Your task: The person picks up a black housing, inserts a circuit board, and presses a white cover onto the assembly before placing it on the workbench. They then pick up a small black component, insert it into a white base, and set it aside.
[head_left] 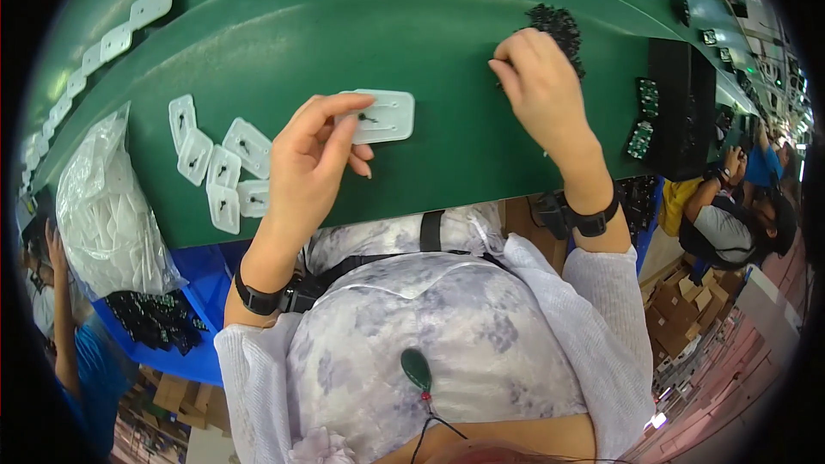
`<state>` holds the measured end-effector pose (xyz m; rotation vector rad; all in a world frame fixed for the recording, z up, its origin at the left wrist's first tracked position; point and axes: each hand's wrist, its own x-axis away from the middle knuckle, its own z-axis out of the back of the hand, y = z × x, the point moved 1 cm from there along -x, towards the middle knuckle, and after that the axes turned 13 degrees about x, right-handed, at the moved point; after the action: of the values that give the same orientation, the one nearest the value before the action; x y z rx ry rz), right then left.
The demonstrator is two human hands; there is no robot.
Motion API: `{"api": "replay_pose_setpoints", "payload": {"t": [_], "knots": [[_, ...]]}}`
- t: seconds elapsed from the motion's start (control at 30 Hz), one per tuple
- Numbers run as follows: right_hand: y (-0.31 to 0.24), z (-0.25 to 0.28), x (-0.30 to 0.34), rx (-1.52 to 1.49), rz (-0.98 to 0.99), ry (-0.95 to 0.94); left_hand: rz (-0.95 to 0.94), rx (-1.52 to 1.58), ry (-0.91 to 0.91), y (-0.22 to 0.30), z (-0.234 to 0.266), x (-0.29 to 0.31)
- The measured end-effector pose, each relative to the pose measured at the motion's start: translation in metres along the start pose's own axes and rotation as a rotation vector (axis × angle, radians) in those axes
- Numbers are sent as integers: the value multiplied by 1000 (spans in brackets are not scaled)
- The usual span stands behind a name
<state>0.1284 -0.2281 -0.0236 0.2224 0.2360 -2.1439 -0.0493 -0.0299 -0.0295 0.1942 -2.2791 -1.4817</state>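
My left hand (314, 142) is closed on the edge of a white rounded plastic plate (394, 119), held over the green table in front of me. A small dark part sits at the plate's middle, close to my thumb and fingertips. To the right, my right hand (543, 86) bends over a pile of small black parts (560, 27) and covers its near side. Its fingers are pinched together; whatever lies between them is hidden. Left of my left hand lie several similar white plates (248, 148), each with a small black part on it.
A clear plastic bag (107, 198) of white pieces lies at the table's left edge. Below it, a blue bin (202, 292) holds dark parts. Small circuit boards (641, 139) lie beside a black box (681, 107) at right. A row of white plates (116, 40) runs along the far left.
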Motion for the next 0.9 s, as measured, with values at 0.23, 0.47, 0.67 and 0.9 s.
{"api": "replay_pose_setpoints", "payload": {"t": [0.23, 0.47, 0.67, 0.9], "knots": [[-21, -5, -7, -60, -117, 189, -95, -81, -7, -3, -1, 1], [-38, -15, -3, -189, -156, 121, -79, -122, 120, -9, 0, -4], [0, 9, 12, -80, -214, 199, -187, -591, 45, 4, 20, -15], [100, 82, 108, 801, -944, -239, -328, -1182, 90, 16, 19, -10]]}}
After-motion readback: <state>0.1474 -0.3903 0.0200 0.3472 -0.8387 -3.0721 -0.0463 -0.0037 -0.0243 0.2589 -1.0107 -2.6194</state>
